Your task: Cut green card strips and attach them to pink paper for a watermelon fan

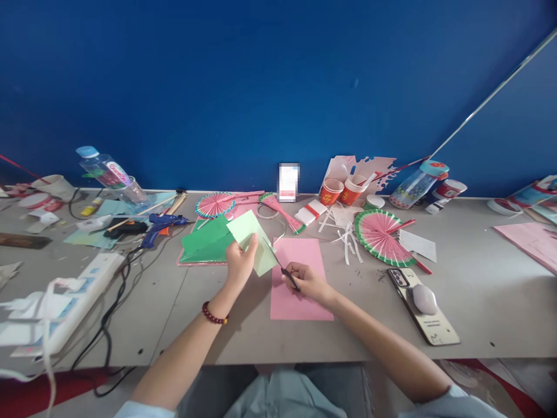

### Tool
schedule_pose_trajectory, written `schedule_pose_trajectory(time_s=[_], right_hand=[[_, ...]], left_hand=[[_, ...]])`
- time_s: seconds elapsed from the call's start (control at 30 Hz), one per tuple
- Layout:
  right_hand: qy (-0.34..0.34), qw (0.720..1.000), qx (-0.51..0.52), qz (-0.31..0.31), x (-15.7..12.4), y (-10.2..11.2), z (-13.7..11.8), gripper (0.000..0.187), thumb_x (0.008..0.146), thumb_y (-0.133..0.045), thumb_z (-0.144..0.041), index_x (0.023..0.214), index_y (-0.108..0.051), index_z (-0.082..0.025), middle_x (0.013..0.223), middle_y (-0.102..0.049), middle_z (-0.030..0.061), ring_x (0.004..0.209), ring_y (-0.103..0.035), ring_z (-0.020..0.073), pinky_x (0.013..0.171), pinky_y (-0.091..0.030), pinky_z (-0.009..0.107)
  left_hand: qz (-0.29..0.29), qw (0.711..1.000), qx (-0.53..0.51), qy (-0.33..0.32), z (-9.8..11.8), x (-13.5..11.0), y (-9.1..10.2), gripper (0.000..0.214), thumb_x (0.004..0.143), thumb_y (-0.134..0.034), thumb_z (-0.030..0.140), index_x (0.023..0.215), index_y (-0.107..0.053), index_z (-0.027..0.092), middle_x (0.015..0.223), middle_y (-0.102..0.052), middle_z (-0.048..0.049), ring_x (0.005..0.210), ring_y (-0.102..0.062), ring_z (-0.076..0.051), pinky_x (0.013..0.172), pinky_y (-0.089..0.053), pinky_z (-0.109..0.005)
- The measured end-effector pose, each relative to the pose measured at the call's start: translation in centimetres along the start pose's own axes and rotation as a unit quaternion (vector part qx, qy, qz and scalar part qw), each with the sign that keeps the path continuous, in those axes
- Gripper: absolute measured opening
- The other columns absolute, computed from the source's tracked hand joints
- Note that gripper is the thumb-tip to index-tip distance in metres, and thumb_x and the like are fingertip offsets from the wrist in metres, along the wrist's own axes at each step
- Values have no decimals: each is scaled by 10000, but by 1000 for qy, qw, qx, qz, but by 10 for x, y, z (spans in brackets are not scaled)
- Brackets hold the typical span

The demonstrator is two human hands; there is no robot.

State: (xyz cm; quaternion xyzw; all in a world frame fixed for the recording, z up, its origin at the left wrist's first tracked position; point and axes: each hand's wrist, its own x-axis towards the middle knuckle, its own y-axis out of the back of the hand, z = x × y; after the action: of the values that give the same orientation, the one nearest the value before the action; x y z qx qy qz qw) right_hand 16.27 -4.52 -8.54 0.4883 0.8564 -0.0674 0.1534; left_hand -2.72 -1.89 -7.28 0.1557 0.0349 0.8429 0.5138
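My left hand (242, 259) pinches a light green sheet of paper (256, 237) by its left side, thumb on top. With black-handled scissors (290, 280) in its fingers, my right hand (308, 281) is at the sheet's right edge. The scissors' blades point up and left along that edge; whether they are cutting into it I cannot tell. Below my right hand a pink sheet of paper (300, 306) lies flat on the table. Darker green paper (202, 242) rests to the left, partly behind the light green sheet.
Watermelon-patterned paper fans (383, 237) and red paper cups (333, 191) stand or lie toward the back. At right is a phone (435, 325) with a computer mouse (425, 299) on it. A blue glue gun (163, 226), power strip (87, 302) and cables occupy the left.
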Motion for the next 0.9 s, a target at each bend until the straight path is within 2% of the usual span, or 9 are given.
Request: schedule_pose_trajectory(time_s=[0.1, 0.2, 0.43, 0.6, 0.77, 0.9], right_hand=[[-1, 1000, -3, 1, -1, 0, -2, 332, 777, -610, -506, 752, -487, -199, 524, -528, -60, 378, -401, 58, 356, -272, 182], [-1, 1000, -8, 3, -1, 0, -3, 346, 776, -607, -521, 759, -486, -197, 530, -537, -55, 371, -403, 57, 356, -258, 185], [5, 1000, -7, -1, 0, 0, -2, 373, 776, -606, -543, 755, -476, -194, 535, -532, -54, 373, -405, 57, 359, -253, 188], [9, 1000, -6, -2, 1, 0, 1, 376, 790, -589, -555, 770, -482, -194, 544, -540, -51, 381, -408, 57, 366, -254, 190], [17, 1000, 5, -4, 0, 0, 0, 367, 782, -603, -541, 758, -473, -199, 539, -528, -58, 380, -400, 56, 366, -259, 193], [18, 1000, 9, -4, 0, 0, 0, 348, 788, -603, -520, 755, -468, -202, 530, -514, -68, 383, -393, 55, 373, -274, 192]], left_hand=[[-5, 1000, -9, 6, 0, -2, -2, 366, 742, -658, 446, 531, -572, 160, 457, -477, 37, 453, -415, -98, 485, -343, -228], [-14, 999, -33, 5, -1, -4, -4, 298, 742, -661, 432, 665, -662, 144, 601, -630, -10, 555, -531, -132, 568, -417, -236], [-19, 999, -36, 7, -5, -5, -5, 306, 743, -665, 432, 737, -694, 128, 706, -697, -51, 627, -598, -162, 596, -453, -246], [-20, 999, -28, 10, -7, -5, -6, 327, 754, -654, 448, 714, -679, 124, 633, -656, -24, 546, -542, -129, 532, -424, -230], [-26, 999, -31, 19, -5, -6, -5, 373, 756, -644, 464, 580, -608, 138, 481, -516, 27, 450, -424, -92, 457, -348, -218], [-29, 999, -37, 12, -3, -6, -5, 348, 764, -636, 456, 631, -624, 134, 532, -541, 21, 486, -432, -92, 482, -358, -214]])
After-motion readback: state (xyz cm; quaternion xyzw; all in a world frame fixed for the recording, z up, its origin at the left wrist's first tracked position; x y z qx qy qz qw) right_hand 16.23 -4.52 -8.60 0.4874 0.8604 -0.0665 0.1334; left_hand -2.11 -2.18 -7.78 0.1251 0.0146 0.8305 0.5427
